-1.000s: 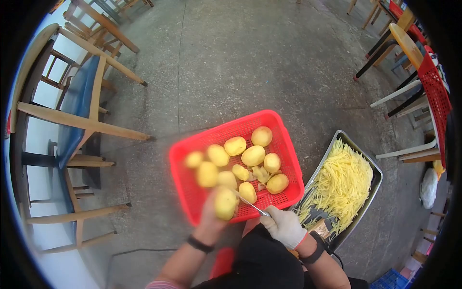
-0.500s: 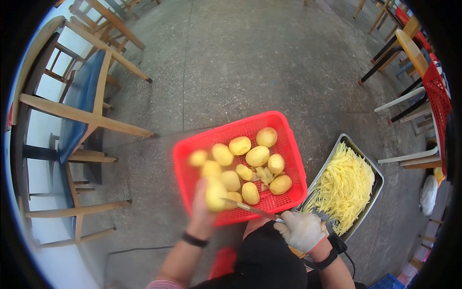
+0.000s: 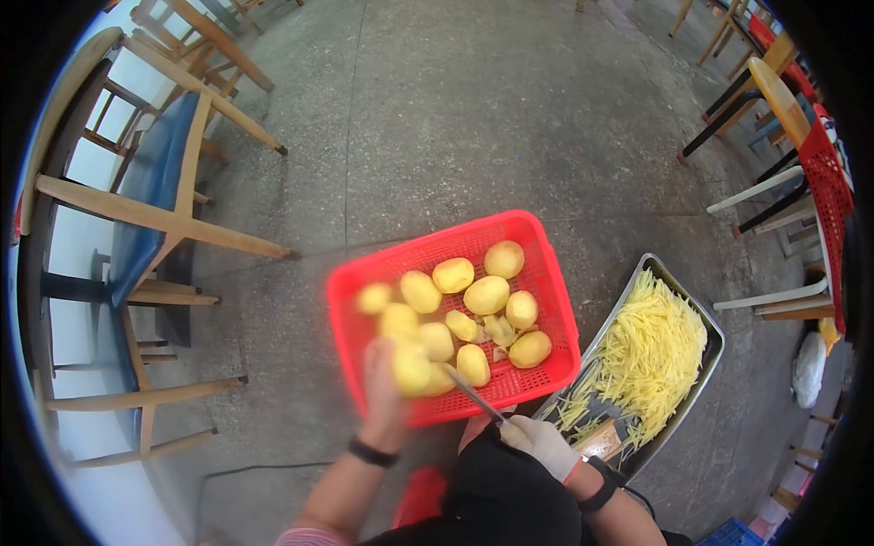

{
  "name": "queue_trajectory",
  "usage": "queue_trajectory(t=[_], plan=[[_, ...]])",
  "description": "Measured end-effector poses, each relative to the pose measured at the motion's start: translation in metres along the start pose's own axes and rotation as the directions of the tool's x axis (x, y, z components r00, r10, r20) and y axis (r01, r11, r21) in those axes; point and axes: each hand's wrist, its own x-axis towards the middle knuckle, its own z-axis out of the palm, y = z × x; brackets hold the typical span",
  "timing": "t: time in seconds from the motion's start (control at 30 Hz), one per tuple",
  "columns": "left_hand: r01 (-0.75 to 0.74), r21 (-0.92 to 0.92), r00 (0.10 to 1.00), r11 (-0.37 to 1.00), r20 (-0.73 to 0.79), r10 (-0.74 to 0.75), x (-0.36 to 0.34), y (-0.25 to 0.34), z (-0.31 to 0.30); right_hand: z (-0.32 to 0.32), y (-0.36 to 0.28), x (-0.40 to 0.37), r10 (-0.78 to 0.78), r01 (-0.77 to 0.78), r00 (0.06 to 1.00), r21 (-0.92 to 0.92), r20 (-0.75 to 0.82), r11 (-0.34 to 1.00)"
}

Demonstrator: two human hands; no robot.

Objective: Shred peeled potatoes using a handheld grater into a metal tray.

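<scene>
My bare left hand (image 3: 386, 400), somewhat blurred, is closed around a peeled potato (image 3: 411, 370) over the near left part of a red plastic basket (image 3: 562, 314). In my right hand (image 3: 543, 445), which wears a white glove, is a knife (image 3: 477, 397). Its blade points up and left, with the tip at the basket's near side, close to the held potato. Several more peeled potatoes (image 3: 487, 296) lie in the basket, along with a few small cut pieces (image 3: 499, 329).
A metal tray (image 3: 721, 343) of potato shreds (image 3: 663, 337) stands on the floor right of the basket, with a wooden-edged tool (image 3: 603, 440) at its near end. Chairs (image 3: 159, 205) line the left side and more stand on the right. A cable (image 3: 264, 470) runs along the floor.
My right hand with the knife has moved left and slightly down, and the blade now slants more steeply. The wooden-edged tool shows more. My left hand with the potato has barely shifted.
</scene>
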Motion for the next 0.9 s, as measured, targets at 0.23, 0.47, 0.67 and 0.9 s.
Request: queue_trajectory(t=[0.23, 0.47, 0.67, 0.9], plan=[[0.160, -0.078, 0.986, 0.984, 0.067, -0.155, -0.007, -0.001, 0.011, -0.003, 0.002, 0.005, -0.020, 0.008, 0.975, -0.052, -0.223, 0.999], [0.297, -0.200, 0.941, 0.934, 0.227, -0.251, -0.006, -0.001, -0.006, -0.015, -0.017, 0.010, -0.192, 0.063, 0.937, -0.399, -0.292, 0.915], [0.469, -0.190, 0.850, 0.862, 0.363, -0.382, -0.012, 0.006, 0.003, -0.017, -0.026, 0.013, -0.244, 0.118, 0.940, -0.445, -0.238, 0.887], [0.353, -0.103, 0.879, 0.930, 0.378, -0.292, -0.013, 0.006, 0.001, -0.025, -0.005, 0.028, 0.079, -0.200, 0.957, -0.438, -0.278, 0.876]])
